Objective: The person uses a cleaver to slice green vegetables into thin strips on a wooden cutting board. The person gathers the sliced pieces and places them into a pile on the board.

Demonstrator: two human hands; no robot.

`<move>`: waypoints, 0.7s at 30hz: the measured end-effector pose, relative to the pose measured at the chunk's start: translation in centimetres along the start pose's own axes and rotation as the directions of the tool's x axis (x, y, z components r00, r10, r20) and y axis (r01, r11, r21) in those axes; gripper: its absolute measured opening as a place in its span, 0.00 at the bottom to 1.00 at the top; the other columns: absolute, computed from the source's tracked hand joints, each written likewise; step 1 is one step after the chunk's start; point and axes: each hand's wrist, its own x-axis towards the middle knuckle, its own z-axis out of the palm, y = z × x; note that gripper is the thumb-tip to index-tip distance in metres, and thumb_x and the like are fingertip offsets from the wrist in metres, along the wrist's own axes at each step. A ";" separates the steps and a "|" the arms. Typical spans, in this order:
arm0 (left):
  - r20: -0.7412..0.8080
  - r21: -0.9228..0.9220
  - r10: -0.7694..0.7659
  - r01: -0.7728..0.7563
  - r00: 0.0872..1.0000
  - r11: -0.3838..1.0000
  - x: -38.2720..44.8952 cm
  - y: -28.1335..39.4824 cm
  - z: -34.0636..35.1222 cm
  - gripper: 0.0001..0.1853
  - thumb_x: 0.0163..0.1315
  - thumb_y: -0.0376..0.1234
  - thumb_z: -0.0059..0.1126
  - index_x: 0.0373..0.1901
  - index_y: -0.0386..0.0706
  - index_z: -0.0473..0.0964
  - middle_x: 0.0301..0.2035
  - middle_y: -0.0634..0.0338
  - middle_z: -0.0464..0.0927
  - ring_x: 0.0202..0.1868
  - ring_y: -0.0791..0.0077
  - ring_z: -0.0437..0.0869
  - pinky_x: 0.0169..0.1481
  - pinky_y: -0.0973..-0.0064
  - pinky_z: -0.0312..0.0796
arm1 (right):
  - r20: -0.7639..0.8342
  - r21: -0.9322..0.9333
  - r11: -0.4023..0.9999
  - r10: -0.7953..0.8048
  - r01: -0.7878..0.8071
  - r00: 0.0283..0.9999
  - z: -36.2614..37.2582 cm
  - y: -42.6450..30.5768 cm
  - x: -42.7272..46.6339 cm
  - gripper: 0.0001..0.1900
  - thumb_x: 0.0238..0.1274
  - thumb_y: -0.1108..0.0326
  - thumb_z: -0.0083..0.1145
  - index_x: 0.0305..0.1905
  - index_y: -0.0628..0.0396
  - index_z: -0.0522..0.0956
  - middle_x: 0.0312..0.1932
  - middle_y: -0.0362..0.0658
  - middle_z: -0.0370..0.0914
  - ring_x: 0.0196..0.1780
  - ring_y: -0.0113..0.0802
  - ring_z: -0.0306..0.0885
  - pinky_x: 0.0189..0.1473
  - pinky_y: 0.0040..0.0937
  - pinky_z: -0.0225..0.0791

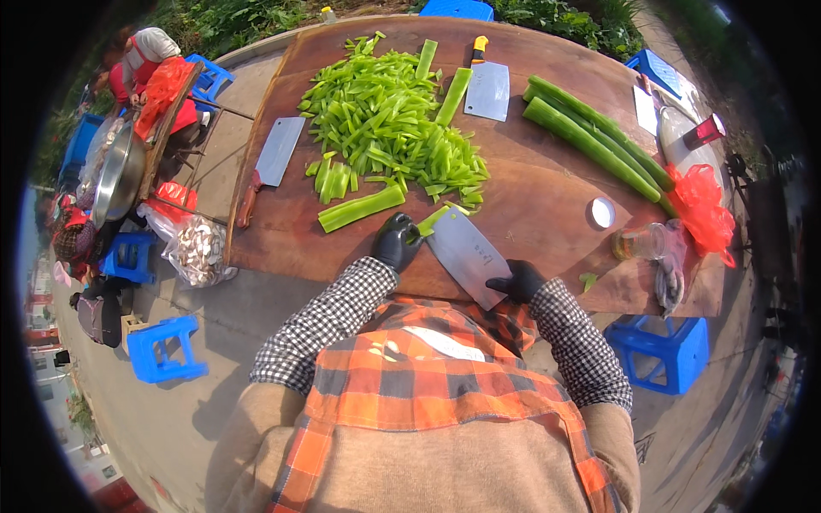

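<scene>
My black-gloved left hand (397,242) holds a short green stem piece (431,221) against the wooden tabletop (545,211). Gripped in my gloved right hand (518,281) is a cleaver (467,253), its blade slanting up to the left and overlapping that piece. Beyond both hands lies a heap of sliced green stems (385,109). A longer green piece (362,208) rests just above my left hand, beside some short upright slices (335,181). A second cleaver (281,151) lies left of the heap, a third (487,90) with a yellow handle beyond it. Whole green stalks (593,138) lie to the right.
At right are a glass jar (638,242), a white lid (602,212), a red plastic bag (702,208), a cloth glove (671,272) and a red cup (704,132). Blue stools (680,356) stand around. People (151,64) sit at left near a metal basin (122,173).
</scene>
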 end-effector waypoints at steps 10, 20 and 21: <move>0.010 -0.015 0.053 -0.053 0.999 0.999 1.0 1.2 0.8 0.09 0.48 0.30 0.67 0.26 0.38 0.75 0.32 0.51 0.75 0.36 0.54 0.78 0.40 0.64 0.72 | -0.115 0.146 0.989 0.027 -0.011 0.993 -2.3 -3.7 -1.5 0.24 0.55 0.57 0.65 0.50 0.65 0.76 0.35 0.52 0.82 0.27 0.34 0.81 0.27 0.30 0.76; -0.037 0.007 0.098 -0.098 0.995 0.995 1.1 0.6 1.1 0.08 0.48 0.30 0.65 0.25 0.38 0.74 0.29 0.51 0.74 0.33 0.53 0.77 0.38 0.64 0.71 | -0.035 0.009 1.000 0.028 -0.028 0.999 -1.3 -2.9 -0.6 0.24 0.54 0.55 0.65 0.50 0.64 0.77 0.35 0.52 0.82 0.32 0.37 0.82 0.33 0.33 0.75; -0.033 0.005 0.126 -0.126 0.991 0.992 1.1 0.4 1.2 0.09 0.48 0.30 0.65 0.25 0.37 0.74 0.29 0.51 0.74 0.33 0.53 0.77 0.38 0.64 0.72 | -0.073 -0.040 0.999 -0.012 0.009 0.997 -1.5 -1.5 -1.6 0.25 0.53 0.55 0.66 0.49 0.64 0.77 0.34 0.52 0.82 0.30 0.36 0.82 0.31 0.32 0.75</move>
